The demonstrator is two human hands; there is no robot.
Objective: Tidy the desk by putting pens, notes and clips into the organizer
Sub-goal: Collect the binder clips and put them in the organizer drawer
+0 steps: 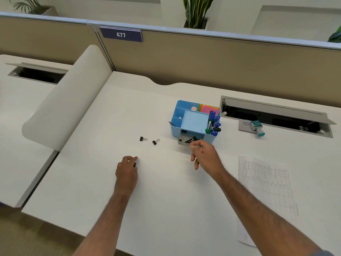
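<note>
In the head view, both forearms reach up from the bottom of the frame over the white desk (103, 115). The right hand (203, 154), right of centre, has its fingers curled, pinching a binder clip (192, 140) at the open drawer (182, 141) of the blue organizer (176, 124). The left hand (127, 168), centre left, lies knuckles up, fingers curled over a small dark thing that I cannot identify. Two loose clips (143, 139) lie between hand and organizer. Markers (212, 121) and notes (209, 109) sit inside it.
</note>
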